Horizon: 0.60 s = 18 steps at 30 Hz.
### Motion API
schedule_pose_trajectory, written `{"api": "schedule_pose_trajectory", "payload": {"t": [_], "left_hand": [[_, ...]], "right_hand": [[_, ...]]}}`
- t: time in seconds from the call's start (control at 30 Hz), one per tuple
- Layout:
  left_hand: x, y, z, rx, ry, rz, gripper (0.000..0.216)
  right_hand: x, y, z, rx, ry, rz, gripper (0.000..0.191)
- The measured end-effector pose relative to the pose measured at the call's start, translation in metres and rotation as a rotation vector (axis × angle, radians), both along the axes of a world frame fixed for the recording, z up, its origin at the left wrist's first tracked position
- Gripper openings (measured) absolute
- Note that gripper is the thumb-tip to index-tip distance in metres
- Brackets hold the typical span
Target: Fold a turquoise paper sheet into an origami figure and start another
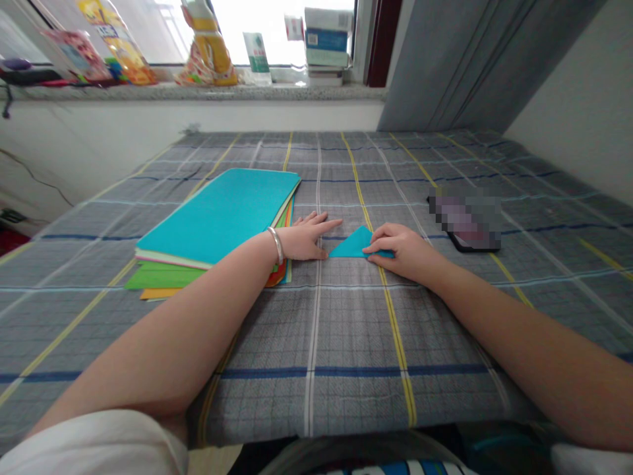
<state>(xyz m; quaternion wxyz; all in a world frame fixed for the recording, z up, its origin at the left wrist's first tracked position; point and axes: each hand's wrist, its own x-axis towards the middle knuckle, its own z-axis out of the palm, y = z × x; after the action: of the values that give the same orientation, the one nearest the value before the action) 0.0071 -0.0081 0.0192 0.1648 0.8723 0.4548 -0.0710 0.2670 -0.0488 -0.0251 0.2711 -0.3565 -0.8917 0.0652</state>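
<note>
A white sleeve [99,442] fills the lower left corner, closest to the viewer, at the front of a desk [356,316] covered in grey checked cloth. Near the middle lies a small blue paper triangle [350,245], between two bare hands. The right hand [403,251] has its grip closed on the triangle's right part, thumb nearer the viewer, seemingly to pinch the paper firm. The left hand [304,239], wearing a silver bracelet [277,245], is spread out, its grip released and grasping nothing; its thumb tip is at the triangle's left corner, probably to steady it, though whether it presses cannot be told. On the left is a stack of coloured paper [222,211], blue on top, green and orange edges beneath, likely placed there for easy reach. A phone [465,224], its screen blurred, lies to the right. On the windowsill [163,93] stand a yellow bottle [211,53], a yellow bag [124,53] and boxes [326,39]; their contents cannot be seen.
</note>
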Motion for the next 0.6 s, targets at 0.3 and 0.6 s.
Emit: {"api": "schedule_pose_trajectory", "payload": {"t": [0.3, 0.6], "left_hand": [[-0.005, 0.005, -0.004, -0.059, -0.185, -0.115, 0.047], [0.003, 0.001, -0.020, 0.178, -0.312, -0.224, 0.027]], "right_hand": [[0.000, -0.005, 0.008, 0.017, -0.122, -0.053, 0.014], [-0.004, -0.012, 0.016, 0.169, -0.234, -0.039, 0.013]]}}
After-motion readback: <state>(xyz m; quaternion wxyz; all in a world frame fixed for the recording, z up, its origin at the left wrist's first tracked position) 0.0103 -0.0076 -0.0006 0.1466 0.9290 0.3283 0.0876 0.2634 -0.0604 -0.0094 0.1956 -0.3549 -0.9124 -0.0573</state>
